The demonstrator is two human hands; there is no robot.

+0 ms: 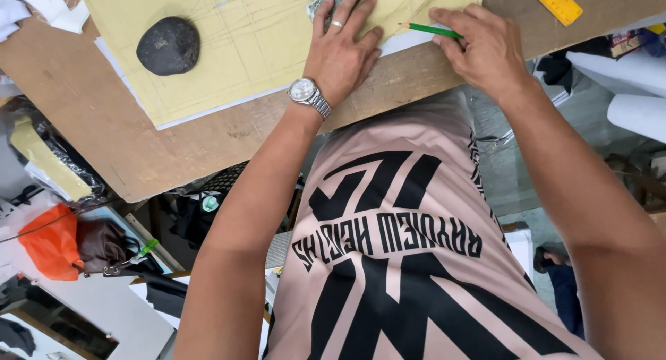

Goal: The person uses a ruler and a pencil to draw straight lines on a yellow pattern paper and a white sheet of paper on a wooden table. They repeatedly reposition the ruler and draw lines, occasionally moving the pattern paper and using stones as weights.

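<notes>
Left hand (340, 48) lies open, pinning yellow paper (257, 41); right hand (485, 48), at 3 o'clock, grips green pencil (430, 30); if the paper slips, the line may skew

Bench (229, 134): rough brown board, scuffed, matt. Pattern sheet (257, 41): pale yellow paper, matt, pencil-lined. Stone weight (168, 46): dark, dull, grainy. Pencil (431, 30): green painted wood, slight sheen. Wristwatch (309, 96): polished metal. Ruler (553, 2): yellow plastic.

Illumination is bright, even and diffuse from overhead, producing only soft short shadows beneath the left hand (340, 51) and dark stone (168, 46) on the table (208, 134), no glare, sharp central focus, and wide-angle stretching toward frame edges.
</notes>
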